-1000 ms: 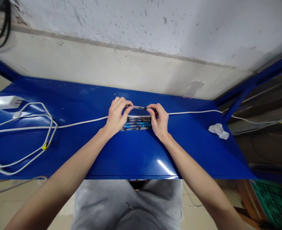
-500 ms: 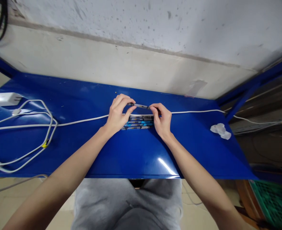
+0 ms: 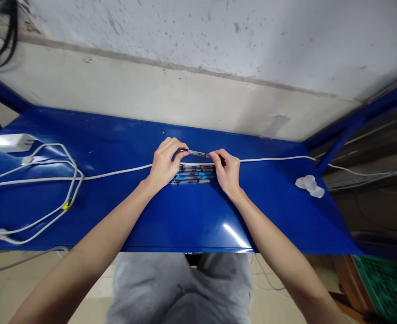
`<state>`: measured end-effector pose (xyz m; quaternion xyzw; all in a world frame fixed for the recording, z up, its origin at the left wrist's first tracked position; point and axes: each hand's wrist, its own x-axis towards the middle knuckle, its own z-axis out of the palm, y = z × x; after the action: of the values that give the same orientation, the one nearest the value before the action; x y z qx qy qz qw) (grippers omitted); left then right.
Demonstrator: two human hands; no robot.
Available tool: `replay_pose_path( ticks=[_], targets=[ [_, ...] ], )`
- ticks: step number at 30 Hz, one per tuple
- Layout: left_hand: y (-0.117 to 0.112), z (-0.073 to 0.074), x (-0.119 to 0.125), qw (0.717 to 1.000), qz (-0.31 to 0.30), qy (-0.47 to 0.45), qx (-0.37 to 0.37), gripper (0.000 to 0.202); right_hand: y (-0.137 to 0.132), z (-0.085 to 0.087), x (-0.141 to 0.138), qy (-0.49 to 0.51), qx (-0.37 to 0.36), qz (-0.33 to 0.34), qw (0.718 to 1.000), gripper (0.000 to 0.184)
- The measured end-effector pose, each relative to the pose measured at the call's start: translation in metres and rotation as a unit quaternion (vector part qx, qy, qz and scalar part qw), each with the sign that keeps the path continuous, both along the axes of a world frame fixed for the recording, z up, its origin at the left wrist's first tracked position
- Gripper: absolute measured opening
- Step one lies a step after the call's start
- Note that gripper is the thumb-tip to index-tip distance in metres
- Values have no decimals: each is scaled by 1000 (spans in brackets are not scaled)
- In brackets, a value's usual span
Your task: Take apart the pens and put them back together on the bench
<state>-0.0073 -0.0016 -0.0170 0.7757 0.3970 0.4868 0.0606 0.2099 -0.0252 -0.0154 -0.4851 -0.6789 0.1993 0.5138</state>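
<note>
A slim pen (image 3: 197, 153) with a clear barrel and dark ends is stretched level between my two hands. My left hand (image 3: 166, 159) pinches its left end between thumb and fingers. At the other end, the thumb and fingertips of my right hand (image 3: 227, 168) close on the dark tip. Just below, on the blue shelf (image 3: 185, 216), several pens (image 3: 198, 174) lie side by side in a row, some with light blue parts, others dark or grey. My hands partly cover the ends of that row.
A white cable (image 3: 117, 173) runs across the shelf behind the row of pens. Its loops and a white power adapter (image 3: 12, 142) lie at the left. Crumpled clear plastic (image 3: 309, 186) rests at the right. A pale wall (image 3: 144, 90) borders the back edge.
The view has shifted slightly. Both hands keep hold of the same pen, which stays above the row; little else differs.
</note>
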Motion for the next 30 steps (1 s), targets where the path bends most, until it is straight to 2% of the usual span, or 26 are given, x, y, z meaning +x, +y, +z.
replay_pose_path(
  ticks=[5, 9, 14, 19, 30],
  targets=[
    [-2, 2, -1, 999, 9, 14, 41, 20, -1, 1, 0, -9, -4, 6, 1000, 44],
    [-4, 3, 0, 999, 8, 13, 44, 14, -2, 2, -1, -6, 25, -7, 1000, 35],
    [-5, 4, 0, 1000, 12, 19, 17, 20, -1, 1, -3, 0, 50, -4, 999, 23],
    [-5, 4, 0, 1000, -14, 18, -4, 24, 0, 0, -3, -10, 68, -9, 998, 19],
    [-3, 4, -2, 999, -17, 27, -6, 29, 2, 2, -1, 11, 58, 16, 998, 18]
  ],
)
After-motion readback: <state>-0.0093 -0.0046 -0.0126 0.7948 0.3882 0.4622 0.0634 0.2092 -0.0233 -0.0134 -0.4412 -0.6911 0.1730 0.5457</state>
